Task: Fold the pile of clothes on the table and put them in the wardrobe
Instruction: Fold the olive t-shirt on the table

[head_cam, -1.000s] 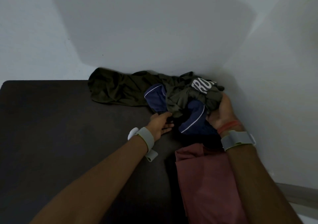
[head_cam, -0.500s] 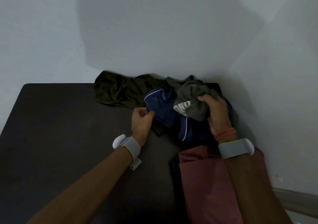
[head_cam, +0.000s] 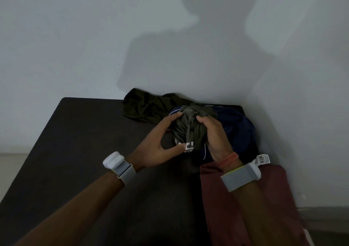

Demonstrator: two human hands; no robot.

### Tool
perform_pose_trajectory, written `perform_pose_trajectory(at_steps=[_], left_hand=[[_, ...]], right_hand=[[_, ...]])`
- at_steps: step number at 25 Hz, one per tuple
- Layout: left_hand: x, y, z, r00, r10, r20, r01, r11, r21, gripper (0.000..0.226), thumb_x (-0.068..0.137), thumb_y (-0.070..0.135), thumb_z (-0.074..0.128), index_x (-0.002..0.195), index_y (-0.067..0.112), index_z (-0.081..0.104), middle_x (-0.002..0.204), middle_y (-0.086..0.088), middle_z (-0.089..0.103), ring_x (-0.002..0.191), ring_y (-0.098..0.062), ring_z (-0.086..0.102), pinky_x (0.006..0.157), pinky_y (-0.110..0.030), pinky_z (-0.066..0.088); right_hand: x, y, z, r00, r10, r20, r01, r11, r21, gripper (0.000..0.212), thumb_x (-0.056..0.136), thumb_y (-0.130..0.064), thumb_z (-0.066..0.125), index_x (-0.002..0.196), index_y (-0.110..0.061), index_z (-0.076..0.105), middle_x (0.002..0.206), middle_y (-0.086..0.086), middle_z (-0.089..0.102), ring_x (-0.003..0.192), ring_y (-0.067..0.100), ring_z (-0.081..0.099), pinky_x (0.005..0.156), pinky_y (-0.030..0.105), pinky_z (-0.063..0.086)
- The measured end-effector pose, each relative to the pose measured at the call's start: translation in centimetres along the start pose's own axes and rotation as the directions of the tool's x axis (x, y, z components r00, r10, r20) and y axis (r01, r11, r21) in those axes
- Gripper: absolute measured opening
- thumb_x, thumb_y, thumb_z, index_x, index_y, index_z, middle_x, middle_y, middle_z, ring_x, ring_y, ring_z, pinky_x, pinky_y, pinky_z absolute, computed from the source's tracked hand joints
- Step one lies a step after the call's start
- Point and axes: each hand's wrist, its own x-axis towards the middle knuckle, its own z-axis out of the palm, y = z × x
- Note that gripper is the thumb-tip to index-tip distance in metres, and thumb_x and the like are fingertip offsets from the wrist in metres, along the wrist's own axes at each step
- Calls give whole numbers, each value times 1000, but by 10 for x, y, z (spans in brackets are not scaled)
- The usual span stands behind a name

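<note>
Here, a left hand (head_cam: 160, 145) and a right hand (head_cam: 213, 134) clutch a bunched grey-green garment (head_cam: 187, 132) between them.
Fingers of both hands curl round the cloth, the left thumb by its white lettering. It sits over a navy garment (head_cam: 238, 125) at the far right of the dark surface (head_cam: 75, 151).

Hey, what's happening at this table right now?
A person is working through clothes on a dark table. The left hand and the right hand both grip a bunched grey-green garment with white lettering, over a navy garment. A dark olive garment lies crumpled at the back by the wall. A maroon cloth lies flatter at the near right, under the right forearm. No wardrobe is in view.
</note>
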Motion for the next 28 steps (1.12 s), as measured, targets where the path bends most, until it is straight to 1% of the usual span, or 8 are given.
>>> perform_pose_trajectory(at_steps=[5, 10, 15, 17, 19, 22, 24, 28], left_hand=[[-42, 24, -4, 998, 43, -41, -40, 996, 80, 110, 77, 42, 86, 160, 25, 15, 165, 9, 22, 152, -11, 23, 122, -49, 29], [-92, 51, 10, 965, 112, -239, -96, 992, 78, 83, 88, 70, 57, 147, 13, 48, 158, -1, 37, 149, -22, 32, 118, -44, 33], [-136, 60, 42, 871, 87, -484, 60, 958, 280, 24, 90, 32, 76, 106, 16, 71, 121, 5, 57, 117, -18, 54, 93, -35, 49], [-155, 61, 46, 813, 16, -582, 95, 982, 160, 11, 94, 25, 68, 98, 15, 69, 105, 4, 60, 100, -16, 58, 83, -29, 47], [-168, 68, 44, 773, -134, -620, 84, 990, -109, 14, 99, 13, 59, 87, 9, 65, 87, 5, 62, 82, -10, 58, 72, -25, 44], [-185, 74, 37, 732, -266, -627, 36, 934, -355, 33, 102, 4, 50, 71, -7, 48, 69, -6, 50, 67, -13, 48, 60, -28, 38], [-197, 84, 33, 764, -299, -572, 48, 910, -411, 33, 103, 8, 49, 75, -8, 53, 72, -8, 54, 69, -14, 54, 62, -25, 44], [-222, 112, 23, 858, -473, -199, 322, 799, -509, 45, 93, 42, 60, 98, -2, 69, 88, -8, 73, 79, -18, 68, 74, -25, 56]], right_hand=[[-35, -10, 26, 997, 4, 72, -5, 1000, 12, 28, 99, -24, 56, 112, -7, 75, 113, 12, 75, 111, 25, 69, 103, 41, 51], [-70, -9, 43, 991, 64, 114, -80, 987, 139, 34, 104, -32, 51, 115, -11, 74, 115, 9, 74, 111, 22, 69, 91, 36, 54], [-109, 16, 48, 967, 186, 176, -216, 961, 173, 37, 105, -38, 48, 121, -13, 70, 118, 8, 74, 109, 21, 70, 90, 37, 56], [-127, 32, 48, 964, 200, 175, -218, 972, 90, 35, 105, -38, 49, 119, -15, 71, 117, 7, 74, 111, 23, 69, 94, 40, 55], [-142, 43, 45, 986, 137, 100, -135, 991, -25, 25, 103, -34, 55, 108, -20, 74, 112, 4, 75, 110, 22, 69, 97, 39, 54], [-171, 49, 37, 998, -58, 28, 62, 984, -170, 18, 100, -31, 60, 106, -22, 75, 110, 2, 73, 109, 15, 67, 100, 37, 52], [-193, 42, 33, 985, -165, 53, 172, 971, -166, 20, 102, -27, 59, 99, -19, 77, 104, 11, 72, 100, 12, 67, 95, 32, 53], [-233, 26, 39, 948, -269, 169, 296, 942, -161, 26, 104, -26, 55, 91, -30, 77, 100, 2, 75, 102, 17, 69, 94, 34, 55]])
